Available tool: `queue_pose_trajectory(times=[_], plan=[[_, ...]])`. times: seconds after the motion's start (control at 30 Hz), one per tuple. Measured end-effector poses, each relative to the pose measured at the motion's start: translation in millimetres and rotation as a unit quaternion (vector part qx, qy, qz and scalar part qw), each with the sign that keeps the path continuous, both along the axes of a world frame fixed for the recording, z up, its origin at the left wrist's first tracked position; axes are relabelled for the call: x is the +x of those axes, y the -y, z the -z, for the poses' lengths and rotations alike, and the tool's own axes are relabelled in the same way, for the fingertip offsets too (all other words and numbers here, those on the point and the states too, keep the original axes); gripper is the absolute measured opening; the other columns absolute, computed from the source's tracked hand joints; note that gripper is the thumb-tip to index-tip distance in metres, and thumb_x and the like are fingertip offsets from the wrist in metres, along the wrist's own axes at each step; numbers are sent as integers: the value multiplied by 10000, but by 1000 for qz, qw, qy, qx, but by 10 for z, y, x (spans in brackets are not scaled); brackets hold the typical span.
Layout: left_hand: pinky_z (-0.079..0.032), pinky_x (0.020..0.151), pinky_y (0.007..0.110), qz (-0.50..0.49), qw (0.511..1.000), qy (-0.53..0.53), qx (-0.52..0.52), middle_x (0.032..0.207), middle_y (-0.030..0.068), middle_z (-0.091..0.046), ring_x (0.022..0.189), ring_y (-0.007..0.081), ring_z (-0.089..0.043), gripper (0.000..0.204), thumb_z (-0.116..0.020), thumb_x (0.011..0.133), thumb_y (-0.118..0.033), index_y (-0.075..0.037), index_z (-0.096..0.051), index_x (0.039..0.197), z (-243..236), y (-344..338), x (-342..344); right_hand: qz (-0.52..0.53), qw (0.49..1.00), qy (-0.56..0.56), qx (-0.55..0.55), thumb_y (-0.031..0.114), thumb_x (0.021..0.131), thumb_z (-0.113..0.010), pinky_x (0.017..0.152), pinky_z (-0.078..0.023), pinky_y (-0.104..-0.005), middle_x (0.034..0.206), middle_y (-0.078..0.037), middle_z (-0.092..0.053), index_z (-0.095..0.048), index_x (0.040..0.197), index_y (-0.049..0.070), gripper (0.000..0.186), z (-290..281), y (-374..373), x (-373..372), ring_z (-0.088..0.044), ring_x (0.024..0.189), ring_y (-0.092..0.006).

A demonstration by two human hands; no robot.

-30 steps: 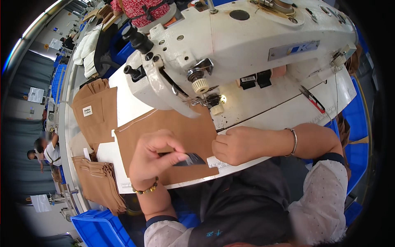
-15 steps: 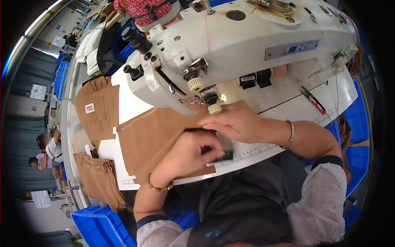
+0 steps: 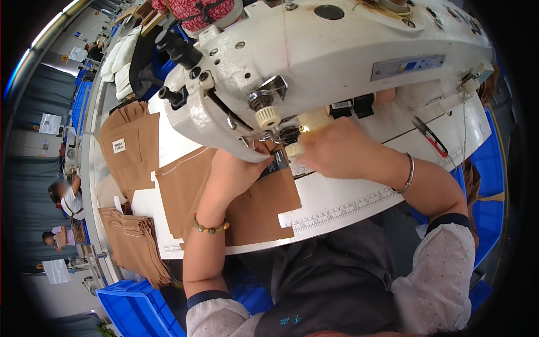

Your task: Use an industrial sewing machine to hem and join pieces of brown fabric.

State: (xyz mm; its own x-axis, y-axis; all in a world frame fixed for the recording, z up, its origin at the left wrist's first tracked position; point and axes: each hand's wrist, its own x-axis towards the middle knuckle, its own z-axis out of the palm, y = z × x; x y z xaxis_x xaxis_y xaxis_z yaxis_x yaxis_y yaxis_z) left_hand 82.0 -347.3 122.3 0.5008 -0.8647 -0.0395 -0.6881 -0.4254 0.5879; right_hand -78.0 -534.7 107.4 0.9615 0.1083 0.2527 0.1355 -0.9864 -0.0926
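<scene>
A brown fabric panel [image 3: 264, 213] lies on the white sewing table under the needle of a sewing machine [image 3: 325, 56]. On the panel, beside the presser foot, sits a small black label [image 3: 274, 164]. My left hand [image 3: 233, 175] is closed, with thumb and fingertips pinching at the label's left side, close to the needle. My right hand [image 3: 339, 150] is curled just right of the needle area, its fingertips near the machine's cream knob [image 3: 294, 149]. What those right fingers hold, if anything, is hidden.
Brown pieces with a white label [image 3: 119, 146] lie at the left, above a stack of folded brown pieces [image 3: 132, 241]. Red-handled thread snips [image 3: 432, 140] rest on the table at right. Blue bins [image 3: 135, 309] stand below the table's edges. Co-workers sit far left.
My left hand has moved up to the needle, and the black label now shows on the panel. My right hand has shifted slightly right and curled.
</scene>
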Motion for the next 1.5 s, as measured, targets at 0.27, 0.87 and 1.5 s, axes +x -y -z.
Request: queue_pose_trajectory(times=[0.27,0.87,1.5], plan=[[-507,620,280,0,999,-20,34,746,53,-711,673,91,-629,181,-786,868,-148,22,-742,912,-44,30,-9,-236,965,52,107,149,778,-644,447,-485,-384,731,-71,-603,-604,659,51,160,173,-271,-177,-643,556,-234],[-502,579,314,6,998,58,-8,706,137,-708,604,160,-650,294,-807,849,-224,61,-748,893,-34,22,-18,-242,968,23,64,192,860,-683,467,-500,-319,954,-98,-749,-734,1001,-28,267,145,-270,-188,-684,596,-166],[-488,568,309,-9,998,66,-13,645,72,-662,561,154,-602,201,-791,842,-196,2,-754,855,-37,45,-41,-101,986,85,106,69,795,-656,554,-514,-365,790,-49,-589,-635,877,52,86,260,-235,-6,-670,680,-217]])
